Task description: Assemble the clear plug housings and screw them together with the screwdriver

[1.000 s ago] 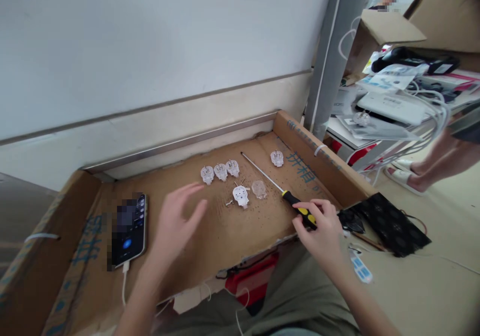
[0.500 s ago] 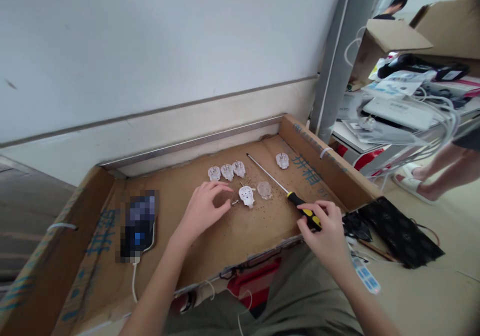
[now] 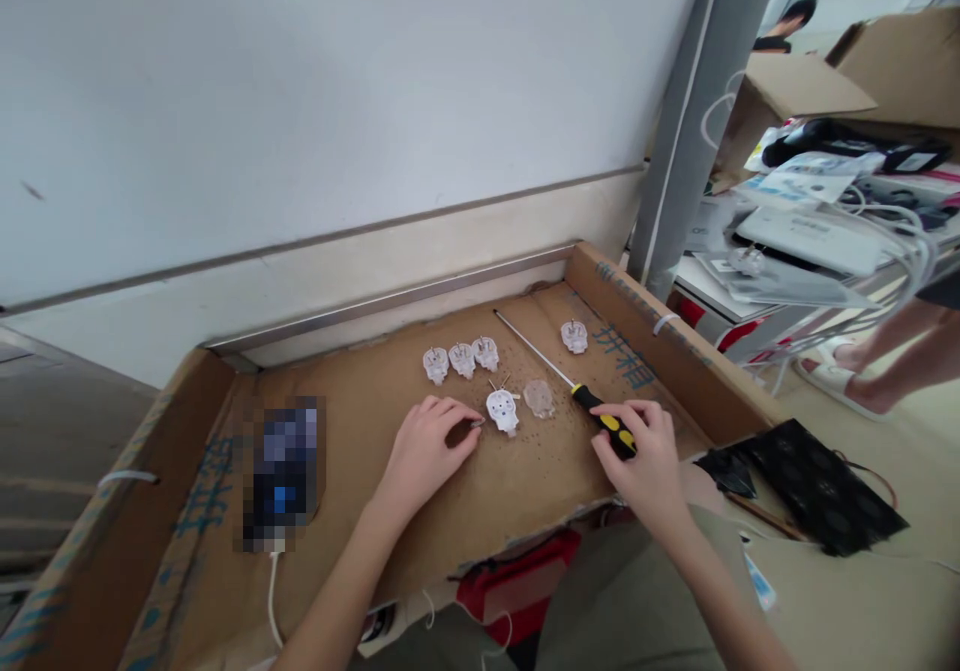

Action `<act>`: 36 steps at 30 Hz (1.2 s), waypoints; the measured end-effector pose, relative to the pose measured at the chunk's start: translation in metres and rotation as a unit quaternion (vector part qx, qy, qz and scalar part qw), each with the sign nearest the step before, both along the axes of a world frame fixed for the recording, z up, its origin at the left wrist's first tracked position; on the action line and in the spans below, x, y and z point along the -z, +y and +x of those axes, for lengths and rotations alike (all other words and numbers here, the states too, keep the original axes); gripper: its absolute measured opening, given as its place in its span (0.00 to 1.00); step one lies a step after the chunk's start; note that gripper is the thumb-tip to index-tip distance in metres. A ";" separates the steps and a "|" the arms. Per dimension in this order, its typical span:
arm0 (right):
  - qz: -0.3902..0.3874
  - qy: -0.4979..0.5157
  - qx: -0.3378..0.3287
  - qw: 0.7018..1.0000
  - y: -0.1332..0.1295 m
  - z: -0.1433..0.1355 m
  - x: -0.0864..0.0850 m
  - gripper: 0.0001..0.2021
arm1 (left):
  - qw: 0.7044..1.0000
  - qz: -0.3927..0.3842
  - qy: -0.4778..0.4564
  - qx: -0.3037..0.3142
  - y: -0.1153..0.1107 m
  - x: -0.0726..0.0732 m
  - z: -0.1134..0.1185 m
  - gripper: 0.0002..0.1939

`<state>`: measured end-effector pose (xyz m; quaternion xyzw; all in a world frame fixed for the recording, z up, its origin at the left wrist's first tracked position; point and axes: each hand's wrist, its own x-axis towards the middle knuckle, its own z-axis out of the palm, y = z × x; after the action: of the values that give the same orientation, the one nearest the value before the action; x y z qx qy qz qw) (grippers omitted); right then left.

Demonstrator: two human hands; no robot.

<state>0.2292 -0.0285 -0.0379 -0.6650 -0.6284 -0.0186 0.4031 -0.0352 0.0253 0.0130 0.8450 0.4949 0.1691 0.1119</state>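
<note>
— What's changing over there?

— The left hand (image 3: 424, 448) is coming forward. A second ago it was hovering open over the bare cardboard; now it is curling down onto the flattened cardboard box (image 3: 495, 481) that is serving as a work surface, fingertips pinching at some small metal bit just left of the white plug half (image 3: 502, 410).

— Is it holding that bit?

— Its grip is closing, but I cannot tell whether anything is actually caught between the fingers; the piece is tiny and the fingers are covering it.

— And the right hand (image 3: 639, 448)?

— It is staying put, its grip wrapped around the black-and-yellow handle of the screwdriver (image 3: 571, 389). The long shaft is lying on the cardboard, pointing away toward the wall. So the tool is being kept ready while the left is doing the picking.

— Where are the other parts?

— Three small white plugs (image 3: 461, 360) are sitting in a row behind the hand, a clear plug cover (image 3: 538, 398) is lying just beside the white half, and one more plug (image 3: 574, 336) is resting beyond the shaft.

— Anything you can't make out?

— The phone (image 3: 285, 471) on the left is blurred out, loose screws are too small to count, and a person's legs (image 3: 885, 351) at the right are cut off by the edge.
</note>
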 end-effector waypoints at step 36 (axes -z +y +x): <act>-0.109 0.174 -0.269 0.941 0.101 -0.066 -0.020 0.20 | 0.939 0.112 -0.304 -0.112 0.037 0.003 0.044 0.13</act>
<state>0.1637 0.0727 -0.0182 -0.5040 -0.7019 0.2754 0.4213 0.0085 0.0622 0.0099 0.6993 0.5068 0.4835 0.1424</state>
